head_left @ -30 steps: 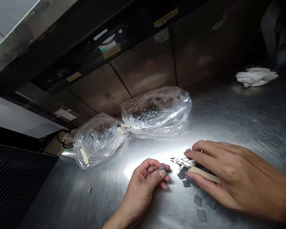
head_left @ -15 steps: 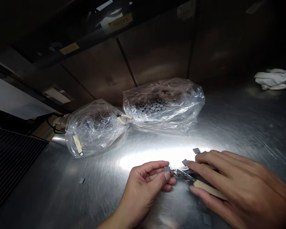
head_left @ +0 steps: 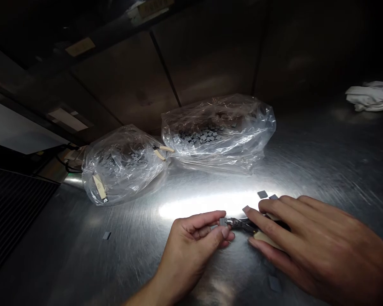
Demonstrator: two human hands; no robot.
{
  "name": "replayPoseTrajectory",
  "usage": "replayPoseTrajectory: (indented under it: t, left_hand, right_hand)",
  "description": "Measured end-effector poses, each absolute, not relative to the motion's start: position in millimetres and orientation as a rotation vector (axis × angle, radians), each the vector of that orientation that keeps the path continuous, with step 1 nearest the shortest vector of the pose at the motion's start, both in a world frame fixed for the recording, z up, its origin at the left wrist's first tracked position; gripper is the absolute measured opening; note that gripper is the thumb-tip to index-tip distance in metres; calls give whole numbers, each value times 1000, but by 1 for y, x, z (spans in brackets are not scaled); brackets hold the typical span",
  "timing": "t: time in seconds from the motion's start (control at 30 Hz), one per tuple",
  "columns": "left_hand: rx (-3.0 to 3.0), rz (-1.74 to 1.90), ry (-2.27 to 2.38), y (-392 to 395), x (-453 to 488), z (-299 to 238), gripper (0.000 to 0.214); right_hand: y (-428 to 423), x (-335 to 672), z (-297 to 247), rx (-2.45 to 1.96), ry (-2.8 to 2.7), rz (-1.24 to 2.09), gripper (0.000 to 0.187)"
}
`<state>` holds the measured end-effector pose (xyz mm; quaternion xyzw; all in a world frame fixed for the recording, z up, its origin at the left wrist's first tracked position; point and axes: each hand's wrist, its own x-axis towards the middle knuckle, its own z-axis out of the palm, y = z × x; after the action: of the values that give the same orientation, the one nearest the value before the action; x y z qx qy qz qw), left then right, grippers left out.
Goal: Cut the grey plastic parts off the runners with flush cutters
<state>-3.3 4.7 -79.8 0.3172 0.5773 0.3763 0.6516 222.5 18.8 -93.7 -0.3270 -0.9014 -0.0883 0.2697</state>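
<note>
Between the thumb and fingers of my left hand (head_left: 199,242) is a small grey square piece (head_left: 223,222), its right edge toward the tool. My right hand (head_left: 309,246) is closed around cream-handled pliers (head_left: 264,239), whose dark jaws (head_left: 238,223) meet the edge of that piece. Whether the jaws cut or only touch it, I cannot tell. A second grey piece (head_left: 246,209) shows at my right index fingertip. Another grey piece (head_left: 262,194) lies just beyond the right hand, and one more (head_left: 275,284) lies below it.
Two clear plastic bags (head_left: 217,153) (head_left: 124,191) of small grey pieces stand at the back of the metal table (head_left: 140,255). A second pair of cream-handled pliers (head_left: 164,151) rests between them. A cream tool (head_left: 99,188) lies on the left bag. A white cloth (head_left: 370,96) sits far right.
The handles of the pliers in my right hand have drawn closer together, and the jaws have come up against the piece in my left hand. The view has shifted slightly.
</note>
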Motion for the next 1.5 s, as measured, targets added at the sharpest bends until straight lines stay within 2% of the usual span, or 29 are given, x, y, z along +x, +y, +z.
replayPoseTrajectory:
  t: [1.1,1.5]
  left_hand:
    - [735,846,1313,3,-6,-83,43]
    - [756,833,1165,2,-9,-82,28]
  right_hand:
    - [19,223,-98,-839,-2468,-234,23]
    - [23,227,-90,-881,-2350,1,21]
